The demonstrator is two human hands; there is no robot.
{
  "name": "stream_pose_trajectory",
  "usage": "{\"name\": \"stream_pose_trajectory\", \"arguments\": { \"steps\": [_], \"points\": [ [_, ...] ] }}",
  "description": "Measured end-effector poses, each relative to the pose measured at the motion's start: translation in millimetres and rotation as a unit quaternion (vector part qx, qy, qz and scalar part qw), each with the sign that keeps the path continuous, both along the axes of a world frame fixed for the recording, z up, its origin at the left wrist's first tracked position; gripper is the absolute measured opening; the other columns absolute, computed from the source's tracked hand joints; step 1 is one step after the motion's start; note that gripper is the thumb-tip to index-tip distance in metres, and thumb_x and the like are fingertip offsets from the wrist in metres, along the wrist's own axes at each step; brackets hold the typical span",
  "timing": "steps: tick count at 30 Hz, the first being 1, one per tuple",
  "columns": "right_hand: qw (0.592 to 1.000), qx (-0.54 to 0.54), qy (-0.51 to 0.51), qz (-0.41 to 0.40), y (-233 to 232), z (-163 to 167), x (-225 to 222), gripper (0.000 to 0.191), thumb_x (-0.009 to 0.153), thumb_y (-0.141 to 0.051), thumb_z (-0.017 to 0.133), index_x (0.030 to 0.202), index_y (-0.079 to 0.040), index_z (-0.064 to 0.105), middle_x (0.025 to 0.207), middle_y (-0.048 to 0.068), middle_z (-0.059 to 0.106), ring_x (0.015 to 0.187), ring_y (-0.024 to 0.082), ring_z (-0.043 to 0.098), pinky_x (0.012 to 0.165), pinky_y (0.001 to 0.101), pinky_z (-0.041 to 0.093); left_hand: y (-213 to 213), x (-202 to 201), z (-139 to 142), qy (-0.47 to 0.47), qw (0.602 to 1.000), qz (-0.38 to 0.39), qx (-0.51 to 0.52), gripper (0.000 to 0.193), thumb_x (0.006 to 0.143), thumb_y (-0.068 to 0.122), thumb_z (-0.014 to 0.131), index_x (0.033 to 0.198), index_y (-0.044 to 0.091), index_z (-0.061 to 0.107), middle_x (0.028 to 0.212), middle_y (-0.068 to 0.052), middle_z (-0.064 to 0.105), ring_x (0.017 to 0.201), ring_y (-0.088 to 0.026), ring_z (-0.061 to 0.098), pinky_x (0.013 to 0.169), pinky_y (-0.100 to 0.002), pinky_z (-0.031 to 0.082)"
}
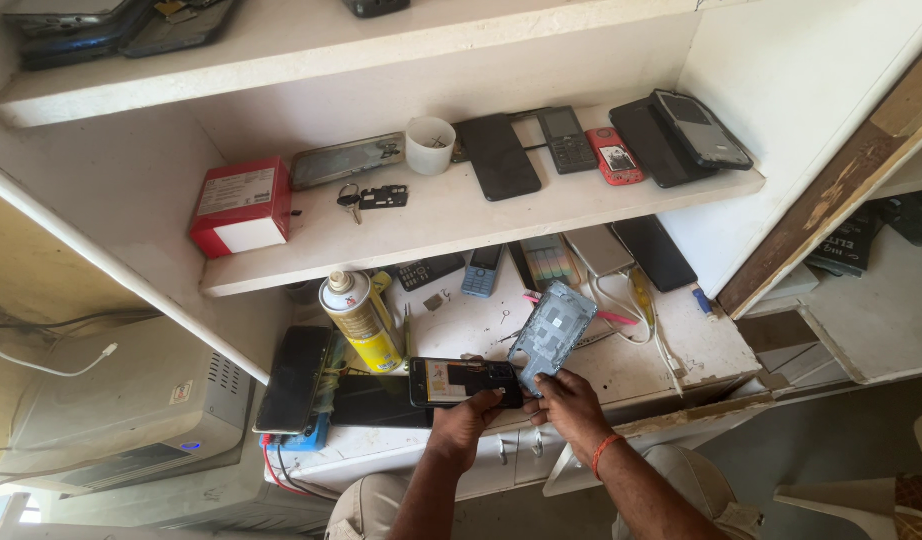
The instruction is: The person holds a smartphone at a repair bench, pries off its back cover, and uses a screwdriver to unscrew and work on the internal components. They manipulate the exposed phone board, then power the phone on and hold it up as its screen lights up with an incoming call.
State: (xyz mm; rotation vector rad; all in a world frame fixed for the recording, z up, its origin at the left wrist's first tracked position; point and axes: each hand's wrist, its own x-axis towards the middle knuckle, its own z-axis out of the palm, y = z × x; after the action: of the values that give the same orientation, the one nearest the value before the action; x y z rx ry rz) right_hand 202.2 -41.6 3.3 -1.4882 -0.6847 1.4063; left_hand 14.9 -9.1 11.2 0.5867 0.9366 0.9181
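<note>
My left hand (462, 420) grips an opened black phone body (466, 381), held flat with its insides facing up. Just to its right, my right hand (567, 400) holds a grey inner frame plate (552, 332) by its lower edge, tilted up and away from the phone. An orange band circles my right wrist. Both hands hover over the front of a white worktop (681, 345). A yellow spray can (360, 319) stands to the left of the phone.
A black phone (293, 378) leans on a blue block at the worktop's left. Small phones, cables and a pink tool lie behind. The shelf above (451, 225) carries a red box (241, 205), a white cup (430, 145), keys and several phones.
</note>
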Motion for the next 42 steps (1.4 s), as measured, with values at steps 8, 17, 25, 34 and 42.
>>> {"name": "stream_pose_trajectory", "arguments": {
  "steps": [8,17,25,34,42],
  "points": [
    [0.995,0.016,-0.098,0.009,-3,7,-11,0.027,0.101,-0.025,0.057,0.110,-0.003,0.069,0.095,0.009,0.073,0.076,0.018,0.070,0.064,0.0324,0.058,1,0,1,0.013,1.000,-0.001,-0.018,0.053,0.081,-0.004,0.072,0.128,0.008,0.052,0.118,-0.013,0.066,0.114,-0.029,0.067,0.101,-0.044,0.056],
    [0.912,0.151,-0.378,0.049,-5,34,-32,0.023,0.088,-0.021,0.067,0.105,-0.006,0.068,0.082,0.014,0.072,0.074,0.030,0.072,0.071,0.0416,0.058,2,0,-8,-0.023,1.000,0.001,0.002,0.047,0.080,-0.007,0.071,0.123,0.006,0.058,0.112,-0.011,0.068,0.105,-0.026,0.070,0.095,-0.041,0.061],
    [0.881,0.121,-0.451,0.076,-1,47,-36,0.018,0.090,-0.020,0.061,0.098,-0.007,0.071,0.095,0.020,0.072,0.092,0.043,0.067,0.083,0.0512,0.055,5,0,-13,-0.010,1.000,-0.003,-0.008,0.039,0.079,-0.008,0.071,0.115,0.002,0.061,0.108,-0.012,0.070,0.101,-0.027,0.071,0.091,-0.040,0.062],
    [0.891,0.107,-0.430,0.093,7,28,-17,0.028,0.084,-0.023,0.066,0.106,-0.007,0.073,0.091,0.021,0.074,0.088,0.040,0.072,0.079,0.0458,0.060,6,-1,-16,0.015,1.000,-0.015,-0.015,0.043,0.075,-0.004,0.075,0.115,0.001,0.063,0.109,-0.013,0.070,0.101,-0.028,0.071,0.091,-0.041,0.061],
    [0.926,0.176,-0.313,0.114,16,4,4,0.025,0.087,-0.021,0.067,0.104,-0.006,0.075,0.076,0.009,0.076,0.069,0.019,0.071,0.069,0.0361,0.058,6,-1,-15,0.011,1.000,-0.014,-0.010,0.050,0.072,-0.004,0.074,0.120,0.004,0.059,0.112,-0.012,0.068,0.105,-0.029,0.070,0.092,-0.042,0.063]
  ]
}}
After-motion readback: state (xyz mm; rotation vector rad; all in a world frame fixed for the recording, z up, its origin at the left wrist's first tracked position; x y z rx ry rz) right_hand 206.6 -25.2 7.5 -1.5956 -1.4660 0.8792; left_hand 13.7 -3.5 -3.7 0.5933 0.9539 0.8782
